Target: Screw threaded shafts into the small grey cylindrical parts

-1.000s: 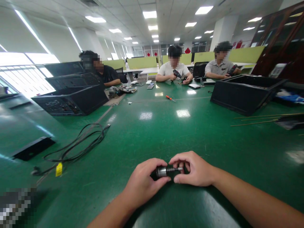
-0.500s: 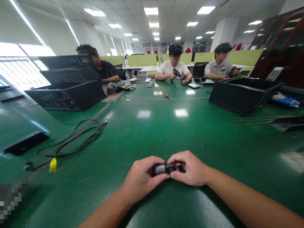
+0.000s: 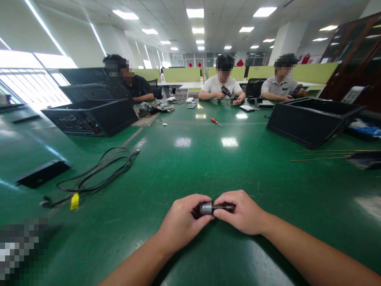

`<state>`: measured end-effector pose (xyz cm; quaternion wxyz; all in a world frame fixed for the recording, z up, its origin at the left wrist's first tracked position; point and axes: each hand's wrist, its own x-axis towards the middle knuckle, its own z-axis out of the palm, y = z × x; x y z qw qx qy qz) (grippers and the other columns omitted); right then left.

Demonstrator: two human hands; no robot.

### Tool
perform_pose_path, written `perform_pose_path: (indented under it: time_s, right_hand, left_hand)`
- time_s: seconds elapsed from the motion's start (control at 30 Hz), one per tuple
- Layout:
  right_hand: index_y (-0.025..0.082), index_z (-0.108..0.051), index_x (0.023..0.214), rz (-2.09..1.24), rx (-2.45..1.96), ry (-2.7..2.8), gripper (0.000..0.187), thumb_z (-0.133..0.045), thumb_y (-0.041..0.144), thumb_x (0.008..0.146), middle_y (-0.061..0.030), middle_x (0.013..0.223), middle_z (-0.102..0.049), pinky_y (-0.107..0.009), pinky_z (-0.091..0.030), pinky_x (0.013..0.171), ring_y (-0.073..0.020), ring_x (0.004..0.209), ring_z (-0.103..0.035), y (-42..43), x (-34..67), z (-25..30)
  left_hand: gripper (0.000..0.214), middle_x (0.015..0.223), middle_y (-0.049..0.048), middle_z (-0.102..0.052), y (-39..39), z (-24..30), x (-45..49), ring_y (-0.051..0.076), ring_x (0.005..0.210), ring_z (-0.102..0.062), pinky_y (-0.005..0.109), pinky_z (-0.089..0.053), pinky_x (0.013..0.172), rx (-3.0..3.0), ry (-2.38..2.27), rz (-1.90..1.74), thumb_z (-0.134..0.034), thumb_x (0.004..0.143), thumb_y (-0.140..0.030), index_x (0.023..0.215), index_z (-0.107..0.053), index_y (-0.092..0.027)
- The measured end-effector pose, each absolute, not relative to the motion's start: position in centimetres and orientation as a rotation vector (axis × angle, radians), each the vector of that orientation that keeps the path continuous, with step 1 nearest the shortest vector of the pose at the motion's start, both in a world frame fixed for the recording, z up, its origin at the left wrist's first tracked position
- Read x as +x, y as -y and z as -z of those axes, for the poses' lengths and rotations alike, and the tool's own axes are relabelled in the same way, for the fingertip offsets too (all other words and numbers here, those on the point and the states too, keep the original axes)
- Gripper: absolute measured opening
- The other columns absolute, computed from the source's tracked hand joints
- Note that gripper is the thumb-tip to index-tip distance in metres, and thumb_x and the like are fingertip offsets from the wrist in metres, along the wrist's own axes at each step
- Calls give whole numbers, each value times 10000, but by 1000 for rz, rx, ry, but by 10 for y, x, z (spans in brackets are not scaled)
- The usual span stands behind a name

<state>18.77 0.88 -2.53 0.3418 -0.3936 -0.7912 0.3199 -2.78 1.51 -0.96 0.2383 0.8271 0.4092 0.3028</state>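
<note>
Low over the table, my left hand [image 3: 186, 218] is closed around the dark end of a cylindrical metal part with a shaft [image 3: 205, 208]. It looks like a motor or gearbox piece: a silver collar sits in the middle, and a dark, ribbed shaft sticks out to the right. My right hand [image 3: 242, 212] is closed on that shaft, thumb below and fingers above. The part lies roughly level between both hands, and its two ends are partly hidden by fingers.
Black computer cases stand at left [image 3: 98, 119] and right [image 3: 306, 123]. A coiled black cable [image 3: 98, 182] with a yellow tag [image 3: 74, 201] lies left. An orange screwdriver [image 3: 214, 120] lies ahead, and thin rods [image 3: 321, 158] lie right. Three people sit across the green table [image 3: 184, 167].
My right fingers have closed in on the shaft, covering more of its tip. The view has swung slightly left, so everything appears a little farther right.
</note>
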Motion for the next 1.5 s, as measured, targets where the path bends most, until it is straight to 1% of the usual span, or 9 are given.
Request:
perform_pose_path:
  time_s: [0.1,0.2,0.43,0.7,0.93,1.23,1.5]
  right_hand:
    - [192,-742,858,-777,-1017,2063,102,-682,272,876,1,749,-695,-237,-401,641,-128,670,-602,-8,187,25]
    - [193,-736,856,-745,-1009,2062,79,-683,250,870,-2,755,-700,-235,-407,643,-130,671,-612,-8,186,25]
    - [187,-722,838,-684,-984,2048,45,-687,216,832,-4,730,-691,-232,-412,625,-133,644,-600,-7,187,25]
    - [183,-714,821,-675,-1009,2045,41,-687,213,815,5,696,-666,-230,-395,600,-125,618,-578,-7,187,25]
    - [179,-709,825,-666,-1004,2054,46,-685,218,817,-1,711,-670,-238,-403,616,-131,638,-590,-7,188,26]
    - [185,-702,822,-665,-981,2044,50,-688,233,819,0,701,-664,-239,-408,596,-135,621,-584,-6,190,25]
    - [190,-692,825,-650,-973,2055,45,-682,233,824,-6,703,-663,-245,-414,596,-143,625,-587,-6,190,25]
  left_hand:
    - [244,861,-41,-738,-15,10,-28,130,748,-681,218,-501,678,2281,-1092,-838,-773,768,-183,992,-701,-245]
    - [247,876,-37,-742,-14,12,-30,137,766,-689,227,-506,693,2308,-1066,-856,-778,767,-210,997,-698,-247]
    - [258,932,-13,-748,-15,17,-31,155,835,-705,256,-536,774,2382,-1009,-973,-785,771,-229,1009,-686,-235]
    - [270,928,-10,-744,-14,15,-31,154,835,-705,258,-547,768,2389,-989,-991,-781,764,-189,1011,-680,-232]
    - [283,948,-3,-747,-14,16,-33,157,849,-707,264,-549,779,2401,-982,-994,-788,767,-206,1026,-679,-231]
    - [267,952,12,-747,-14,13,-31,157,849,-708,261,-556,783,2420,-945,-1037,-781,778,-212,1024,-677,-220]
    - [260,950,38,-752,-14,13,-32,180,844,-716,289,-573,786,2422,-947,-1037,-773,777,-212,1020,-683,-211]
